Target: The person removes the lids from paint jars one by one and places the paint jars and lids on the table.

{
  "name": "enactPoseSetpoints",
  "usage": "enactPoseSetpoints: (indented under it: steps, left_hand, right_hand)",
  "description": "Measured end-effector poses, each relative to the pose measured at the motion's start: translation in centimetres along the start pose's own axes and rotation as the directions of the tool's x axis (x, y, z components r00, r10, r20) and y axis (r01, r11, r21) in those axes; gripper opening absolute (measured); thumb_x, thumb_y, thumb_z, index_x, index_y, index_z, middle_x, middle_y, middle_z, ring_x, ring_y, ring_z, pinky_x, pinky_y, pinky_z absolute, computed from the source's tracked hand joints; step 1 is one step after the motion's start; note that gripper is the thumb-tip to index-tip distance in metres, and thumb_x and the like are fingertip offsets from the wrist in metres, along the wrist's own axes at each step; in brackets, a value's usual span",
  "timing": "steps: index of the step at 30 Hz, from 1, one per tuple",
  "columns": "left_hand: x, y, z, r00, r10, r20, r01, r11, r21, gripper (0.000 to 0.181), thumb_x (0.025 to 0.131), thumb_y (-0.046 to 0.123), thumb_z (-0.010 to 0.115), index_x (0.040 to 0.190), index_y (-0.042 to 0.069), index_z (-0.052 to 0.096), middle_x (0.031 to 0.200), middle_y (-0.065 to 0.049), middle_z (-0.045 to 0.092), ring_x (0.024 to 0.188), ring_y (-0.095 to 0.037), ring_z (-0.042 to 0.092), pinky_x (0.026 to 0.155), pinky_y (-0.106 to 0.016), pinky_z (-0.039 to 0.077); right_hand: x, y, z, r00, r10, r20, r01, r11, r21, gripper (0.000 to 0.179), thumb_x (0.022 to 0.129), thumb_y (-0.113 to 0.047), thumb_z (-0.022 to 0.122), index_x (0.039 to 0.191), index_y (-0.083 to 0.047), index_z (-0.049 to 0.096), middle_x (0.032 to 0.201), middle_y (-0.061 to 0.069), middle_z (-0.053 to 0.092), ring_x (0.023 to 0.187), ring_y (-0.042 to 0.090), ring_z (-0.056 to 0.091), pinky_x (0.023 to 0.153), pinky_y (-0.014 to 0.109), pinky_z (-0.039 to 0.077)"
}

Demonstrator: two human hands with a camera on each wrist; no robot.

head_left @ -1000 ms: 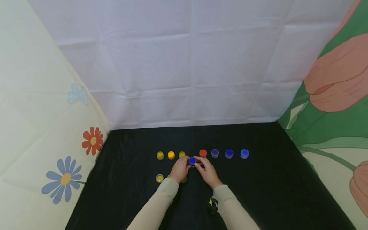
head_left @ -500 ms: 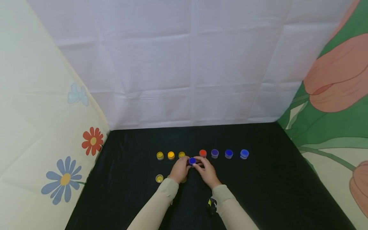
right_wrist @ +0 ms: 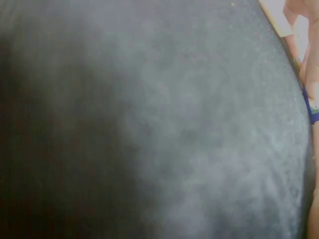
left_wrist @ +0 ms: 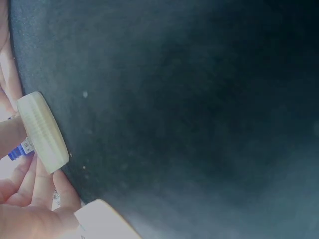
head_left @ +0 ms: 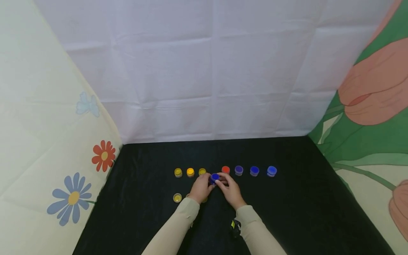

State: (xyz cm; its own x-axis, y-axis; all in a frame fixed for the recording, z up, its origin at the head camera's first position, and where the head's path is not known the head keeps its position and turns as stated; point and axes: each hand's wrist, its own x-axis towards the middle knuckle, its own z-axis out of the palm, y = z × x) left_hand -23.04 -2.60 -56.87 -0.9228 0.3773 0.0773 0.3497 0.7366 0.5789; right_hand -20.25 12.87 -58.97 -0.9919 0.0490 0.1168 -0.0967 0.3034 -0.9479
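Between both hands, at the middle of the table, is a small paint jar [head_left: 215,178] with a dark blue lid. My left hand [head_left: 200,188] grips its left side. My right hand [head_left: 232,191] pinches it from the right, thumb at the lid's near edge. In the left wrist view, part of the blue jar [left_wrist: 20,151] with a white label shows between fingers, behind a pale yellow, ribbed round piece [left_wrist: 42,132]. In the right wrist view only a sliver of the blue jar [right_wrist: 314,117] shows at the right edge.
Behind the hands stands a row of jars: several yellow-orange ones [head_left: 190,172], a red one [head_left: 225,170], a purple one [head_left: 239,170] and blue ones [head_left: 254,171]. Nearer is a yellow jar [head_left: 177,198]; others are partly hidden by my left hand. Black cloth [head_left: 302,212] covers the table.
Both hands keep hold of the blue-lidded jar. It has shifted very slightly to the right and up in the head view, and its lid looks a little tilted. The other jars stay put.
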Motion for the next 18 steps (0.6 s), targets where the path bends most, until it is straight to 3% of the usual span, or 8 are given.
enactPoseSetpoints:
  steps: [7, 12, 15, 18]
  left_hand:
    - [0.2, 0.4, 0.0, 1.0, -0.015, -0.013, 0.015, 1.0, -0.004, 0.025, 0.094, 0.012, 0.074, 0.112, 0.001, 0.063, 0.102, -0.012, 0.065, 0.092, -0.025, 0.063, 0.085, -0.041, 0.054]
    - [0.2, 0.9, 0.1, 0.999, -0.054, 0.0, 0.054, 0.999, -0.008, 0.027, 0.096, 0.015, 0.073, 0.115, 0.0, 0.062, 0.107, -0.014, 0.065, 0.097, -0.027, 0.063, 0.09, -0.044, 0.054]
    - [0.2, 1.0, 0.2, 0.998, -0.053, -0.023, 0.054, 0.999, 0.01, 0.026, 0.096, 0.015, 0.072, 0.115, 0.0, 0.061, 0.107, -0.015, 0.065, 0.097, -0.028, 0.063, 0.09, -0.044, 0.054]
    - [0.2, 1.2, 0.5, 0.996, -0.031, -0.079, 0.035, 0.998, 0.053, 0.025, 0.095, 0.014, 0.072, 0.113, 0.001, 0.059, 0.103, -0.015, 0.064, 0.094, -0.03, 0.063, 0.086, -0.044, 0.055]
  right_hand:
    - [-0.2, -0.1, -0.1, 0.998, 0.02, -0.06, -0.015, 0.996, 0.087, 0.03, 0.098, -0.013, 0.069, 0.126, -0.003, 0.063, 0.118, 0.017, 0.065, 0.099, 0.018, 0.062, 0.084, 0.024, 0.053]
    - [-1.0, -0.2, -0.4, 0.985, 0.067, -0.161, -0.037, 0.983, 0.181, 0.029, 0.096, -0.01, 0.071, 0.12, 0.003, 0.061, 0.121, 0.019, 0.065, 0.098, 0.01, 0.063, 0.084, 0.017, 0.051]
    - [-1.4, -0.3, -0.7, 0.975, 0.091, -0.201, -0.044, 0.972, 0.23, 0.027, 0.094, -0.005, 0.072, 0.115, 0.005, 0.058, 0.123, 0.021, 0.065, 0.099, 0.007, 0.063, 0.084, 0.015, 0.05]
    - [-1.9, -0.3, -1.1, 0.979, 0.092, -0.184, -0.047, 0.971, 0.233, 0.027, 0.092, 0.0, 0.073, 0.111, 0.005, 0.054, 0.123, 0.023, 0.065, 0.099, 0.008, 0.063, 0.084, 0.015, 0.051]
